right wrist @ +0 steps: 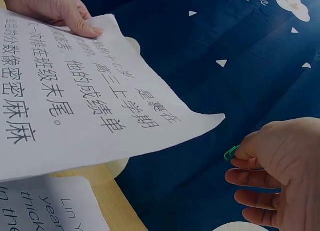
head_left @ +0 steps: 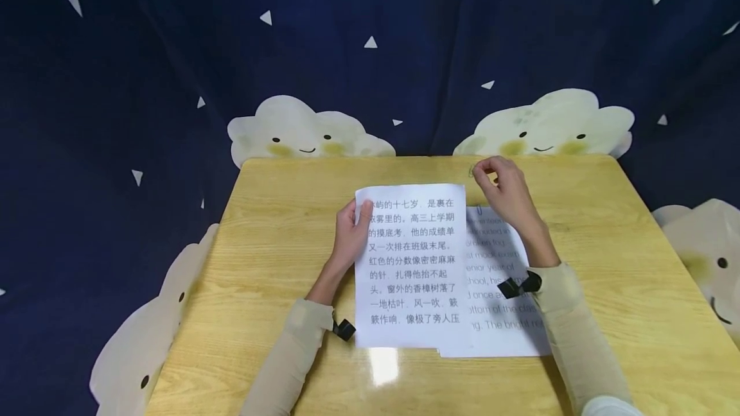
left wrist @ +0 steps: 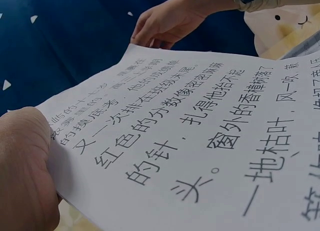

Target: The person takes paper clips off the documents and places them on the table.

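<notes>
My left hand (head_left: 350, 234) grips the left edge of a white sheet with Chinese text (head_left: 412, 262), its thumb on the printed face. The sheet is raised off the table. My right hand (head_left: 505, 196) pinches a green paper clip (right wrist: 231, 152) between thumb and index finger, beyond the sheet's upper right corner. In the right wrist view, the clip is apart from the paper, and the other fingers are loosely bent. A sheet with English text (head_left: 503, 313) lies on the table, partly covered by the Chinese one. A paper clip (head_left: 478, 210) sits at its top edge.
The wooden table (head_left: 277, 210) reaches back to a dark blue curtain (head_left: 324, 31) with white triangles and cloud faces. Black straps with small blocks (head_left: 520, 284) are on the wrists. Light reflects off the tabletop near the sheet's lower edge.
</notes>
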Tool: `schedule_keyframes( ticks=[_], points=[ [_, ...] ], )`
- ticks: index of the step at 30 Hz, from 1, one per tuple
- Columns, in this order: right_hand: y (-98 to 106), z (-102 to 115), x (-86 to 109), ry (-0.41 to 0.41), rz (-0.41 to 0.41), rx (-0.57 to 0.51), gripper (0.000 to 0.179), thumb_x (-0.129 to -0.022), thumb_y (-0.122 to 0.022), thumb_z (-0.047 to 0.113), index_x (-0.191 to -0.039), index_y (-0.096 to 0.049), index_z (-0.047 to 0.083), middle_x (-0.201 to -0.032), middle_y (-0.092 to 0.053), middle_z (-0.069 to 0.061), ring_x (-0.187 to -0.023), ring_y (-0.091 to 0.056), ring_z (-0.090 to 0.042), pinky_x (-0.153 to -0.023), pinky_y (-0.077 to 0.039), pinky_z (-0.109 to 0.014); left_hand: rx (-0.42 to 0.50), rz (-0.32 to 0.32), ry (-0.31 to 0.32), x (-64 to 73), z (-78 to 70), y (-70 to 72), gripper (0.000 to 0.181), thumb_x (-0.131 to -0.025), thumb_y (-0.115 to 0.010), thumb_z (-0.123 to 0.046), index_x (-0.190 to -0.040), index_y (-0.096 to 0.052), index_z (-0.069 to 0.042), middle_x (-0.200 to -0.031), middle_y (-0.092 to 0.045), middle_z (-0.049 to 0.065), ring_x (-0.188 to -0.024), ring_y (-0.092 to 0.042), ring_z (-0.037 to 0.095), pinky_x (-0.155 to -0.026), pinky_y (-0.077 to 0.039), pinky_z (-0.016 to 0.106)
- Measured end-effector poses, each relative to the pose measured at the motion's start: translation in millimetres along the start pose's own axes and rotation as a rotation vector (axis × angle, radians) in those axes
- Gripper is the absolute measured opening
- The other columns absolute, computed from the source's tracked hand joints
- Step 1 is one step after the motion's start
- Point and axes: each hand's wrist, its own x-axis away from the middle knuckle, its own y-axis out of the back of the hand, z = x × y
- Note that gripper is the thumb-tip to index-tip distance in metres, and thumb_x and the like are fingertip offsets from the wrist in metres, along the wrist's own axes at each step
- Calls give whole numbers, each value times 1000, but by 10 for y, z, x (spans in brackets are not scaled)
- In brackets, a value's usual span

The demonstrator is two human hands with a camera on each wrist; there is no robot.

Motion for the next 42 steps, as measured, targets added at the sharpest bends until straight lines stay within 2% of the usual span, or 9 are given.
schedule_keyframes(
  ticks=[8, 12, 20, 29, 42],
  points=[
    [10, -96, 87, -28, -6, -6, 22, -101, -54, 19, -101, -65, 0, -100, -65, -17, -100, -54, -30, -76, -40, -42, 8, 8, 6, 47, 12, -32, 27, -104, -47, -13, -117, -62, 4, -85, -70, 24, -62, -68, 34, -51, -56, 35],
    [0, -136, 139, -41, 0, 1, 22, -100, -55, 20, -101, -65, 0, -100, -65, -17, -100, -55, -30, -75, -40, -39, 12, 8, 10, 92, 23, -38, 27, -104, -46, -12, -116, -62, 6, -85, -69, 25, -62, -68, 34, -51, -56, 35],
    [23, -204, 187, -49, 1, 17, 22, -100, -56, 20, -102, -65, 0, -102, -65, -17, -100, -55, -31, -74, -41, -41, -6, -10, 13, 117, 72, -29, 28, -104, -47, -16, -116, -63, 3, -84, -71, 21, -61, -68, 27, -51, -55, 33],
    [68, -288, 230, -48, -10, 24, 20, -99, -58, 19, -100, -66, 0, -103, -65, -18, -99, -55, -31, -73, -39, -37, -18, -21, 42, 147, 94, -17, 27, -104, -48, -16, -116, -64, 2, -83, -71, 20, -62, -67, 29, -51, -55, 32],
    [166, -322, 148, -67, -30, 36, 23, -100, -57, 21, -102, -66, 0, -105, -64, -18, -102, -55, -32, -75, -40, -39, -9, -10, 1, 48, 83, -2, 28, -104, -47, -16, -117, -63, 3, -84, -71, 22, -61, -69, 29, -49, -56, 36]
  ],
)
